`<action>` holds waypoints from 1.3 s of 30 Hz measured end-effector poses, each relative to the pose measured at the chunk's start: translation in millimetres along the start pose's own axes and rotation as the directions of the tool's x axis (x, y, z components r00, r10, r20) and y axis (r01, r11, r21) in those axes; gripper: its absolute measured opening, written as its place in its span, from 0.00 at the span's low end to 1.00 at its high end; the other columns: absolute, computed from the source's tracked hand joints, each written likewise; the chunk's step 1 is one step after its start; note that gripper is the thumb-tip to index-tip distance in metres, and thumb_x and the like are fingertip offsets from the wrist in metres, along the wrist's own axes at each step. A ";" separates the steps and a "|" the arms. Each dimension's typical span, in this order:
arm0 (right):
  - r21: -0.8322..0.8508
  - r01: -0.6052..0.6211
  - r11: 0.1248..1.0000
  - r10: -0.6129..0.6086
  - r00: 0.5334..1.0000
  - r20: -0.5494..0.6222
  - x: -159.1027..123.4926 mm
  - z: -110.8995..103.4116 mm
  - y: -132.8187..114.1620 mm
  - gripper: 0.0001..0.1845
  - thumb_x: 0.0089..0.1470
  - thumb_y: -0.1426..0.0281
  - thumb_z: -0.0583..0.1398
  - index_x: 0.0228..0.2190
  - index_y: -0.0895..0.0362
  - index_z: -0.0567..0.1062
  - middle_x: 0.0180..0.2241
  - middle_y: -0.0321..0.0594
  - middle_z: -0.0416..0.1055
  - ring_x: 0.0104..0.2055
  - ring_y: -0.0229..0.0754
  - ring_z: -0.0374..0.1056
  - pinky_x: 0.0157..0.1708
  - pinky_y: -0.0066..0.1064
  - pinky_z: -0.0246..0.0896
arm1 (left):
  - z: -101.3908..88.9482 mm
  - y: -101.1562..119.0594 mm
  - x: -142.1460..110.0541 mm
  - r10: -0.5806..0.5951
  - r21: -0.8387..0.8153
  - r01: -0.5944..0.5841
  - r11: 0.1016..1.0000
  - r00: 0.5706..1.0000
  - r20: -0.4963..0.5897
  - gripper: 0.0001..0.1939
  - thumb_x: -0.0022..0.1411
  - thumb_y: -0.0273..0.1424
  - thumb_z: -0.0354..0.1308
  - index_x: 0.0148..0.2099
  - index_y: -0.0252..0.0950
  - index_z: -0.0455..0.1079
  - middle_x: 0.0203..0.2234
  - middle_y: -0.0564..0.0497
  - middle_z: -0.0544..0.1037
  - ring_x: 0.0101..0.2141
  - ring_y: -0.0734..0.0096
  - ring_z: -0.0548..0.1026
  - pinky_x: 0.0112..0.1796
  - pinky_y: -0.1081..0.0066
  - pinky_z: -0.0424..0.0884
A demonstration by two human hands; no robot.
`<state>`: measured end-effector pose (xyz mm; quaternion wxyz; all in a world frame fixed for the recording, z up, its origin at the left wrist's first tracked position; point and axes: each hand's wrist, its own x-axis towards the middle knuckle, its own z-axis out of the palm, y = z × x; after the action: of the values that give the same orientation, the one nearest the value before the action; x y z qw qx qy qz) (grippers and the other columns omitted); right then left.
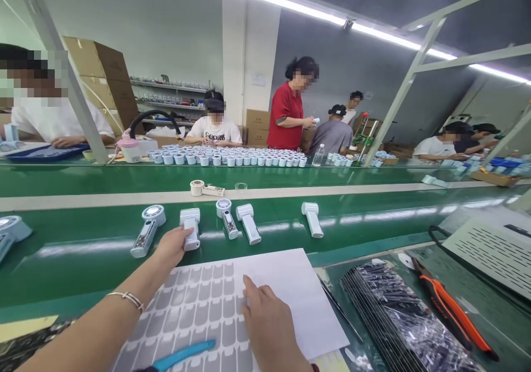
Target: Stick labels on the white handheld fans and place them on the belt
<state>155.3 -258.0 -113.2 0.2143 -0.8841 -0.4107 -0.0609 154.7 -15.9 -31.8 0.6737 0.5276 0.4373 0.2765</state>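
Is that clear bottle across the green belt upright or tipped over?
Upright: the clear bottle stands on its base, its narrow neck pointing up.

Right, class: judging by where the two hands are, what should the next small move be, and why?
Probably draw the pale blue handheld fan a little nearer with the left hand. That hand is already at its handle, while the fan lies beyond the sheet of grey labels, where the right hand is.
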 end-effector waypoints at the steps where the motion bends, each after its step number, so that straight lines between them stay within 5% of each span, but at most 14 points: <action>1: -0.009 0.025 1.000 -0.025 0.999 -0.042 0.4 4.8 1.3 0.33 0.50 0.86 0.63 0.57 0.61 0.73 0.37 0.44 0.83 0.40 0.50 0.79 0.34 0.36 0.75 | 3.6 0.1 4.8 0.047 0.097 -0.044 0.994 0.998 -0.029 0.15 0.65 0.31 0.64 0.53 0.35 0.73 0.51 0.44 0.77 0.47 0.58 0.77 0.46 0.55 0.78; 4: -0.004 0.029 1.000 -0.029 0.988 -0.153 0.9 15.0 2.6 0.34 0.46 0.85 0.66 0.54 0.55 0.74 0.37 0.40 0.82 0.38 0.49 0.78 0.32 0.36 0.73 | 19.1 -0.1 10.9 0.250 0.383 -0.206 0.900 0.966 -0.070 0.26 0.65 0.32 0.64 0.63 0.38 0.66 0.67 0.40 0.63 0.65 0.44 0.62 0.60 0.39 0.63; 7: -0.011 -0.037 0.999 0.035 0.986 -0.163 1.8 17.4 -0.6 0.34 0.45 0.86 0.65 0.54 0.55 0.74 0.38 0.39 0.80 0.40 0.51 0.77 0.33 0.39 0.72 | 45.3 -3.2 9.9 0.350 0.556 -0.315 0.769 0.936 0.046 0.27 0.66 0.35 0.62 0.65 0.38 0.65 0.69 0.40 0.61 0.66 0.44 0.59 0.63 0.38 0.58; 11: 0.004 -0.047 0.999 0.047 0.995 -0.089 4.3 16.3 -1.8 0.38 0.43 0.87 0.64 0.56 0.54 0.75 0.38 0.37 0.79 0.40 0.50 0.76 0.33 0.38 0.74 | 83.5 -11.2 12.0 0.130 0.672 -0.221 0.707 0.974 0.184 0.17 0.64 0.40 0.65 0.50 0.35 0.74 0.51 0.43 0.77 0.52 0.53 0.75 0.54 0.45 0.70; 15: 0.011 -0.019 1.000 0.020 0.990 -0.137 2.1 23.3 6.9 0.43 0.42 0.86 0.66 0.60 0.55 0.71 0.40 0.40 0.80 0.42 0.51 0.76 0.33 0.37 0.75 | 99.1 -15.5 15.5 -0.061 0.603 -0.066 0.795 0.980 0.187 0.15 0.65 0.40 0.64 0.48 0.35 0.74 0.46 0.46 0.78 0.45 0.58 0.77 0.46 0.53 0.76; 20: 0.010 0.003 1.000 -0.001 0.984 -0.178 -3.5 33.3 14.7 0.42 0.45 0.83 0.67 0.62 0.58 0.68 0.37 0.41 0.81 0.40 0.50 0.78 0.25 0.34 0.73 | 75.7 -10.1 -15.3 -0.130 0.242 0.057 0.969 0.947 0.295 0.11 0.69 0.38 0.60 0.43 0.33 0.73 0.37 0.49 0.79 0.33 0.69 0.78 0.34 0.66 0.77; 23: 0.091 0.063 0.994 -0.044 0.978 -0.203 -3.5 30.2 15.5 0.38 0.48 0.84 0.63 0.60 0.56 0.69 0.34 0.37 0.80 0.36 0.48 0.78 0.28 0.33 0.73 | 42.1 -8.6 -55.8 -0.079 0.039 0.069 0.997 0.925 0.372 0.10 0.66 0.31 0.62 0.32 0.32 0.71 0.29 0.50 0.77 0.24 0.77 0.71 0.25 0.76 0.69; 26: 0.265 0.063 0.962 0.008 0.967 -0.257 -1.9 17.0 15.6 0.31 0.53 0.82 0.59 0.57 0.53 0.71 0.32 0.35 0.80 0.34 0.46 0.78 0.30 0.32 0.71 | -0.3 -14.0 -101.7 -0.042 -0.102 0.090 0.991 0.913 0.405 0.18 0.64 0.42 0.62 0.31 0.32 0.73 0.22 0.50 0.73 0.17 0.78 0.64 0.18 0.76 0.62; 29: 0.590 -0.063 0.805 0.196 0.967 -0.165 -2.8 -6.0 9.4 0.21 0.58 0.73 0.59 0.54 0.53 0.74 0.34 0.37 0.81 0.28 0.42 0.74 0.29 0.31 0.70 | -38.9 -24.2 -142.2 -0.126 -0.205 0.201 0.958 0.937 0.327 0.16 0.66 0.39 0.59 0.42 0.29 0.77 0.25 0.45 0.78 0.18 0.71 0.70 0.19 0.72 0.71; 33: 0.925 -0.204 0.320 0.257 0.959 0.123 -16.0 -39.6 -23.2 0.29 0.52 0.64 0.68 0.54 0.55 0.72 0.35 0.36 0.80 0.24 0.37 0.70 0.27 0.28 0.68 | -65.0 -33.4 -178.1 -0.308 -0.338 0.331 0.881 0.944 0.122 0.08 0.65 0.25 0.61 0.44 0.25 0.76 0.33 0.38 0.83 0.27 0.65 0.81 0.31 0.69 0.82; 36: 0.965 -0.262 0.024 0.192 0.948 0.252 -34.5 -54.3 -61.5 0.32 0.40 0.64 0.74 0.48 0.55 0.74 0.29 0.35 0.79 0.40 0.48 0.78 0.31 0.30 0.70 | -69.1 -34.4 -191.5 -0.447 -0.546 0.408 0.731 0.892 0.069 0.09 0.70 0.23 0.53 0.42 0.27 0.75 0.25 0.45 0.78 0.19 0.74 0.75 0.22 0.77 0.76; 39: 0.942 -0.317 -0.108 0.163 0.929 0.331 -51.9 -56.4 -94.8 0.30 0.33 0.64 0.77 0.41 0.54 0.77 0.24 0.36 0.79 0.52 0.56 0.77 0.43 0.37 0.74 | -71.5 -35.6 -200.4 -0.518 -0.663 0.445 0.602 0.850 0.101 0.10 0.71 0.25 0.51 0.40 0.30 0.74 0.22 0.50 0.73 0.17 0.78 0.72 0.20 0.81 0.73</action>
<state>53.8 -264.4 -45.9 0.7700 -0.5112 -0.1696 0.3420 -4.6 -159.9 -10.3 0.8419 0.1001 0.4688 0.2477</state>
